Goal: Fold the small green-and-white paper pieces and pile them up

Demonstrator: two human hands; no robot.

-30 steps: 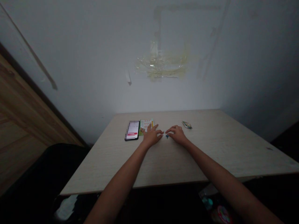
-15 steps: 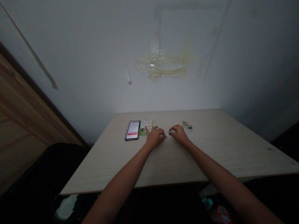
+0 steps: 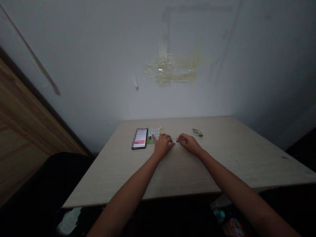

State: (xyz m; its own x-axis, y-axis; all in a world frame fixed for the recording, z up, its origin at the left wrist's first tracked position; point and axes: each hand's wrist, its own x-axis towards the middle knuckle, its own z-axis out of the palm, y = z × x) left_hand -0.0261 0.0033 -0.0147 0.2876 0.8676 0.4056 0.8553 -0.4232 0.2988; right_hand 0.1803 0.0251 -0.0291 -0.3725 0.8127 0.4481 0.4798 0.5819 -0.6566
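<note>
A small white sheet [image 3: 175, 140] with tiny coloured marks lies on the table between my two hands. My left hand [image 3: 163, 144] has its thumb and forefinger at the sheet's left edge, while its outer finger stretches over a green and white printed card [image 3: 155, 131]. Pinched together at the sheet's right side are the fingertips of my right hand [image 3: 189, 143]. A tiny bluish spot shows at those fingertips, too small to name. Behind the right hand lies a small folded, colourful paper or packet [image 3: 197, 132].
A phone [image 3: 140, 139] with a lit, blurred screen lies left of the printed card. The pale wooden table [image 3: 118, 171] meets a wall [image 3: 98, 82] bearing old clear tape [image 3: 172, 70]. Below the front edge at right are dim items, one pink and round [image 3: 236, 227].
My right hand has shifted slightly left, its fingertips now over the small sheet's right side. The left hand stays almost in place, and more of the sheet shows.
</note>
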